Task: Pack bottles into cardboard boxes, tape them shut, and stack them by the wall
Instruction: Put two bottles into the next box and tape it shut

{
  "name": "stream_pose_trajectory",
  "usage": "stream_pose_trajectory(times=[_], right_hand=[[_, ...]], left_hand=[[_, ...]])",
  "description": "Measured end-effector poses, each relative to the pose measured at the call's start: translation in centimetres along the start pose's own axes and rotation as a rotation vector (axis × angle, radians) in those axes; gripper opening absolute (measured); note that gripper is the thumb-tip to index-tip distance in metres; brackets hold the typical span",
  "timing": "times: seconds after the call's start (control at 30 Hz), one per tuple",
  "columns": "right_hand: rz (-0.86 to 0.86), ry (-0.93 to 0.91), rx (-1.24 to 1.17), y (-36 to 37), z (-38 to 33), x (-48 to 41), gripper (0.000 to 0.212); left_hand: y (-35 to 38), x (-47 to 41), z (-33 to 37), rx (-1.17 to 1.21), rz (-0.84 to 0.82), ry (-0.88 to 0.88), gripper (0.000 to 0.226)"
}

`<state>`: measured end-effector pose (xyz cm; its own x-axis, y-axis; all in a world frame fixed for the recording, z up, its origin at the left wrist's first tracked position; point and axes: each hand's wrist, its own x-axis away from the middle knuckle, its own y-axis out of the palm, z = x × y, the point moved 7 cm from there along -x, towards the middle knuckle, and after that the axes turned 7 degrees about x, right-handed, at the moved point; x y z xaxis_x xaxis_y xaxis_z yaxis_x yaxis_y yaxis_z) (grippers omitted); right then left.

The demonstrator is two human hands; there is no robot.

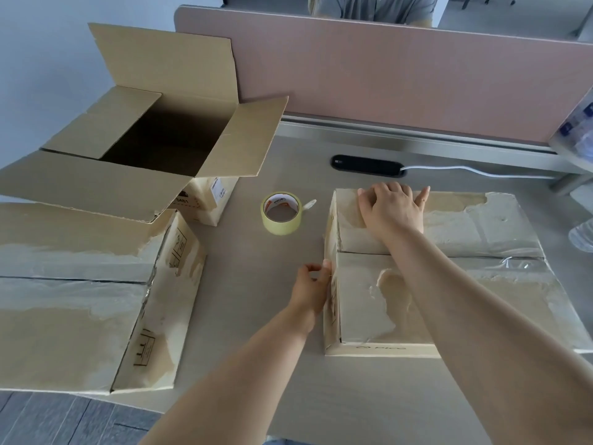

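A closed cardboard box (465, 284) lies on the desk at the right, its two top flaps meeting in a seam. My right hand (390, 208) rests palm down on the far flap, fingers curled over the far edge. My left hand (313, 290) is at the box's left side, thumb on the edge near the seam and fingers loosely curled. A roll of yellowish tape (281, 213) lies flat on the desk between the boxes. An open, empty-looking box (154, 139) stands at the back left. Another closed box (80, 297) lies at the front left.
A pink divider panel (401, 78) runs along the desk's back edge, with a person seated behind it. A black cable port (367, 165) and white cable sit in front of it. Plastic bottles (577, 130) show at the right edge.
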<state>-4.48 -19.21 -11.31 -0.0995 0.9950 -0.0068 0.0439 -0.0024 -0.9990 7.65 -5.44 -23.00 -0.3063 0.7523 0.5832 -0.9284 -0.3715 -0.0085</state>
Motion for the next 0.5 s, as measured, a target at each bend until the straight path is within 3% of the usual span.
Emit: stream_pose_trajectory(times=[0.13, 0.2, 0.3, 0.43, 0.5], right_hand=[[0.034, 0.030, -0.030, -1.3, -0.2, 0.9, 0.049], [0.046, 0.036, -0.059, -1.9, -0.3, 1.9, 0.050], [0.026, 0.068, -0.107, -1.7, -0.1, 4.2, 0.052], [0.041, 0.089, -0.131, -0.9, 0.9, 6.9, 0.054], [0.061, 0.103, -0.169, -0.9, 1.9, 7.7, 0.057]], left_hand=[[-1.1, 0.2, 0.7, -0.153, 0.112, 0.043, 0.018], [-2.1, 0.4, 1.9, -0.101, 0.186, 0.066, 0.018], [-0.9, 1.6, 5.2, 0.115, 0.106, 0.164, 0.035], [1.0, 3.2, 7.2, -0.112, 0.001, 0.238, 0.036], [1.1, 3.2, 6.8, -0.109, -0.010, 0.216, 0.033]])
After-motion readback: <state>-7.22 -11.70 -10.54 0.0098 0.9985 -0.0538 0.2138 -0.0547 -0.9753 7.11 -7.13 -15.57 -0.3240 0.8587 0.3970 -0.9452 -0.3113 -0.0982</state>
